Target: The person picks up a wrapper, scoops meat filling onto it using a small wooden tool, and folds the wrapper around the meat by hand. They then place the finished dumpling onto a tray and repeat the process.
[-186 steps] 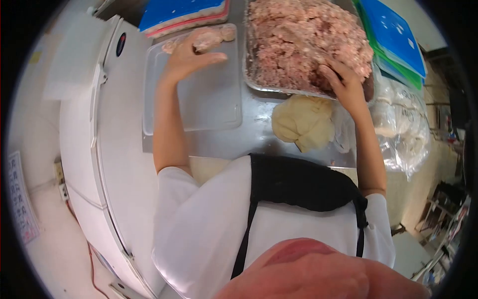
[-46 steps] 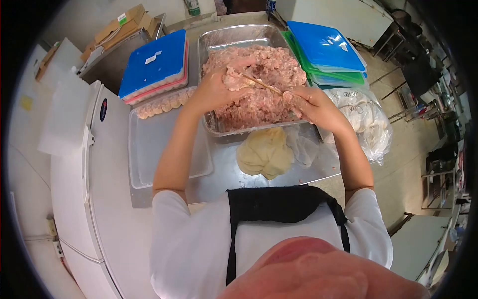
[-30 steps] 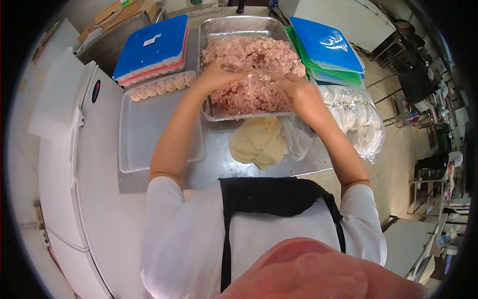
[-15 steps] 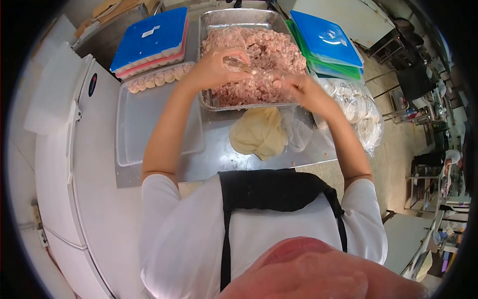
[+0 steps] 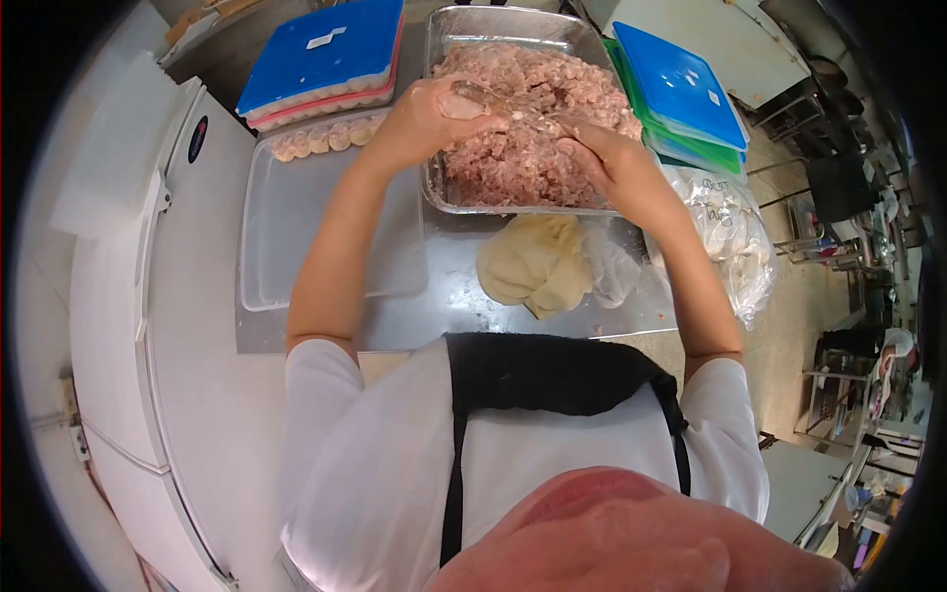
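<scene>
Both hands are over a metal tray (image 5: pixel 434 178) heaped with ground meat (image 5: pixel 533 178). My left hand (image 5: pixel 439 116) is curled above the tray's left part, around something small and pale whose shape is hard to make out. At the middle of the meat, the fingers of my right hand (image 5: pixel 602 158) are together and partly hidden against it; whether they hold anything is unclear. Below the tray lies a stack of round yellowish wrappers (image 5: pixel 538 264), beside crumpled clear plastic (image 5: pixel 612 271). A clear tray (image 5: pixel 330 227) at the left holds a row of filled dumplings (image 5: pixel 330 136) along its far edge.
Blue-lidded containers (image 5: pixel 326 54) stand stacked at the back left. Blue and green lids (image 5: pixel 681 84) are piled right of the meat tray, above a plastic bag of pale contents (image 5: pixel 725 232). A white refrigerator (image 5: pixel 212 296) is at the left; metal racks are at the far right.
The view has shifted, so the table's things appear further right and slightly higher. My right hand's fingers have come down closer against the meat, while my left hand stays curled.
</scene>
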The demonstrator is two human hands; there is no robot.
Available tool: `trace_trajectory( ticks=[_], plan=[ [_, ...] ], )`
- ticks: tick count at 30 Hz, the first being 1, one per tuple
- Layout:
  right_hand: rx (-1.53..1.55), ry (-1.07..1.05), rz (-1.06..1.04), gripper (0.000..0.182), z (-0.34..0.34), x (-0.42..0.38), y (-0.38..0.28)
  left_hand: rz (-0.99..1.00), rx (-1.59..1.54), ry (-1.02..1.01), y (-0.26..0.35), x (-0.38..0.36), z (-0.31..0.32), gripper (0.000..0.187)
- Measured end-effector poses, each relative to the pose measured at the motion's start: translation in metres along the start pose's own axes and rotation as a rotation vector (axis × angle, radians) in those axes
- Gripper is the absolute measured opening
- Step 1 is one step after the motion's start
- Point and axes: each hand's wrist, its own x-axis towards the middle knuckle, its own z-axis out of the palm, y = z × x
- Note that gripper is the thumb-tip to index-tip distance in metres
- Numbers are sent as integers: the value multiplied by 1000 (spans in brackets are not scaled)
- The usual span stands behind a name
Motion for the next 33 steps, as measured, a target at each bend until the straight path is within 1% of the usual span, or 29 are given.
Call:
trace_trajectory(
  ticks=[2,3,5,6,8,9,10,11,12,13,14,15,16,18,21,24,27,29,30,32,33],
  plan=[
    [139,7,54,25,22,4,14,-107,83,128,-2,-5,-5,62],
    [181,8,59,30,31,4,24,-6,149,161,-12,-6,-12,65],
    [276,93,39,26,64,-11,62,187,290,220,-53,-14,-34,69],
    [329,132,27,25,73,-13,77,108,283,266,-71,-24,-46,66],
    [652,-66,348,24,71,-22,89,-51,271,356,-105,-49,-71,58],
    [802,-172,514,24,72,-26,88,-172,272,362,-118,-61,-85,58],
    [854,-141,519,18,73,-26,83,-289,270,367,-130,-72,-100,57],
    [906,-106,526,17,71,-25,76,-337,373,404,-149,-83,-115,55],
    [957,-69,539,20,72,-25,73,-384,476,433,-168,-91,-126,53],
    [878,-102,459,21,74,-26,78,-369,657,481,-187,-97,-135,52],
    [864,-103,445,20,76,-25,78,-350,838,526,-205,-102,-142,50],
    [849,-103,432,19,76,-26,77,-327,1018,566,-209,-102,-144,49],
    [832,-101,419,18,76,-27,76,-322,1030,609,-215,-100,-143,49],
    [897,-125,479,17,72,-26,75,-305,1052,695,-222,-92,-141,51],
    [963,-149,547,19,67,-28,73,-357,1096,743,-226,-69,-137,63],
    [967,-143,549,20,65,-29,72,-570,982,550,-212,-57,-131,71],
    [976,-130,535,20,66,-29,71,-588,771,522,-210,-53,-134,73],
    [984,-133,515,21,66,-28,70,-381,868,621,-218,-56,-131,71],
    [977,-121,547,21,67,-29,69,-275,912,668,-222,-59,-130,70],
    [956,-95,612,21,68,-30,68,-324,850,753,-231,-58,-131,68],
    [964,-116,617,21,67,-31,69,-348,815,793,-230,-58,-130,68]
  ],
)
